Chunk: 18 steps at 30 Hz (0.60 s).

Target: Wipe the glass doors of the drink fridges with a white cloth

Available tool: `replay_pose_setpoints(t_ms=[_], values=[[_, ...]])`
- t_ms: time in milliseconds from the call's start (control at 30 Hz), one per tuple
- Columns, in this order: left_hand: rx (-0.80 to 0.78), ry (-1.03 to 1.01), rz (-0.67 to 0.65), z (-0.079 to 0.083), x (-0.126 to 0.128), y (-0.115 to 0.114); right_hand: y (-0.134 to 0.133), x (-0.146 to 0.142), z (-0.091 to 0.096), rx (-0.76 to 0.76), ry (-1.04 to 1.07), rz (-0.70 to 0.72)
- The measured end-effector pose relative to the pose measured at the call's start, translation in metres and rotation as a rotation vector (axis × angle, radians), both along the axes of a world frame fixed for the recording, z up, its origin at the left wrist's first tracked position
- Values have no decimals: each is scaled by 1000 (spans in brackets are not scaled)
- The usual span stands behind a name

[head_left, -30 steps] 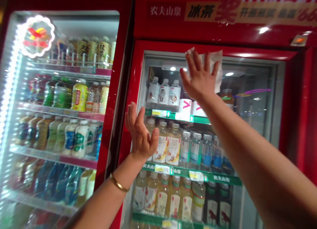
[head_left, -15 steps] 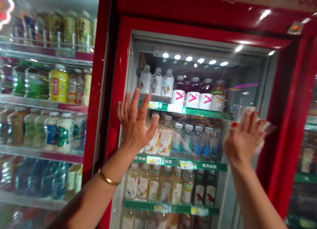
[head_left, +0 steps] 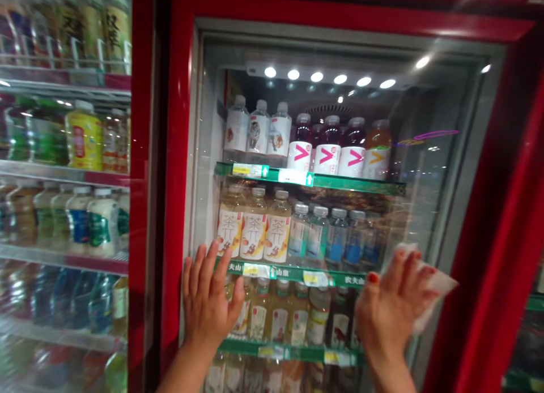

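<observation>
Right hand (head_left: pixel 393 308) pins crumpled white cloth (head_left: pixel 440 285) against red fridge's glass door (head_left: pixel 425 212), lower right; left hand (head_left: pixel 210 302) braces, fingers splayed, grasping nothing. Likely best: even pressure, overlapping strokes.

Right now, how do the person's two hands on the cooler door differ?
The left hand lies bare and flat near the left edge of the red-framed glass door; the right hand presses a white paper wipe near its right edge. Both rest on the glass at similar height.
</observation>
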<state>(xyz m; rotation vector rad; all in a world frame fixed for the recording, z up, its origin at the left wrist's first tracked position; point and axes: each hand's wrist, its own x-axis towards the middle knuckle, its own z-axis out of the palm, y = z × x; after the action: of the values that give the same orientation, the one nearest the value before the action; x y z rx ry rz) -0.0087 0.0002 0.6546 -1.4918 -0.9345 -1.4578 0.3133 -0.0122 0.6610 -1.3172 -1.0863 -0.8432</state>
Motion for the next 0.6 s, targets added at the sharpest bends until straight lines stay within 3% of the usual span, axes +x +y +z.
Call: replay_pose_setpoints(t_ms=[100,167,200,233,300,367,400,467,500,600], values=[[14,14,-7,4,-1,0,3,-40,-55,-12,-407,1],[10,20,-16,7,-2,-1,1,-36,-89,11,-623,0],[2,20,-22,7,-2,-1,-1,-24,-97,18,-616,6],[-4,19,-27,6,-2,-2,-2,-9,-98,18,-522,17],[-4,15,-35,3,-1,-1,-5,18,-81,-3,-184,36],[0,4,-35,0,-1,1,-5,20,-51,-16,65,23],[-1,0,-32,-1,-2,2,-4,10,-39,-3,83,7],[-12,-1,-21,-1,-3,4,-5,-24,-31,15,-111,-7],[-19,1,-15,-2,-5,4,-6,-42,-36,6,-277,9],[-28,11,-13,-6,-8,3,-13,-64,-75,-30,-687,91]])
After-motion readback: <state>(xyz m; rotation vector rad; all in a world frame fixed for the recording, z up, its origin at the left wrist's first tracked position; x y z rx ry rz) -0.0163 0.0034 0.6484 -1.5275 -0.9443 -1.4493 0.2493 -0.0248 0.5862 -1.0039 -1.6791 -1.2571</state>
